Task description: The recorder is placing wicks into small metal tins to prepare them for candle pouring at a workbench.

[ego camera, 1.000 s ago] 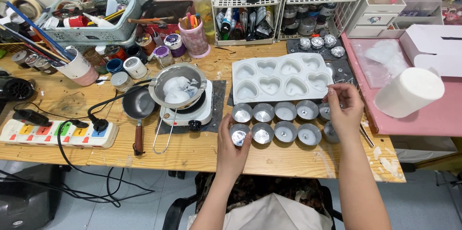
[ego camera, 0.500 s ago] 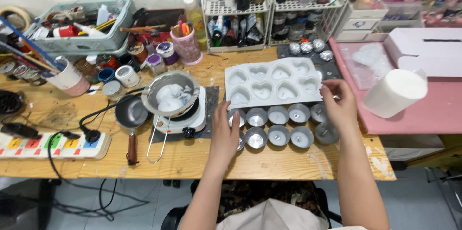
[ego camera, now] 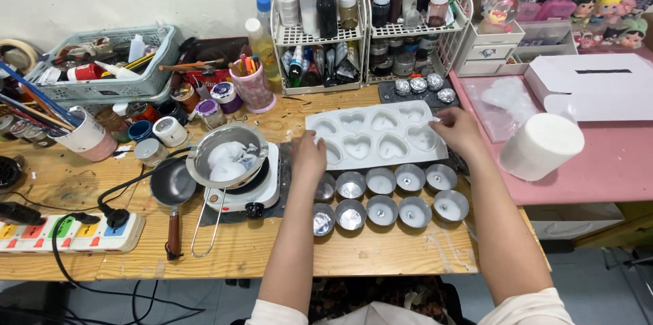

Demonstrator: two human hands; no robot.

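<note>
A white silicone mould (ego camera: 371, 136) with heart-shaped cavities lies on the wooden table. My left hand (ego camera: 309, 153) grips its near left edge and my right hand (ego camera: 459, 132) grips its right edge. In front of the mould stand several round metal tins (ego camera: 381, 210) in two rows, some with pale wax inside. Left of my left hand a metal pot with white wax pieces (ego camera: 226, 155) sits on a small white hot plate (ego camera: 249, 189).
A small dark pan (ego camera: 173, 187) and a power strip (ego camera: 68, 232) lie at the left. Wire racks of bottles (ego camera: 367, 19), a cup of pens (ego camera: 253, 87) and a basket (ego camera: 102, 66) line the back. A white roll (ego camera: 541, 147) rests on the pink side table (ego camera: 612, 161).
Both hands have moved up from the tins to the mould and taken hold of its two ends. The camera has come closer.
</note>
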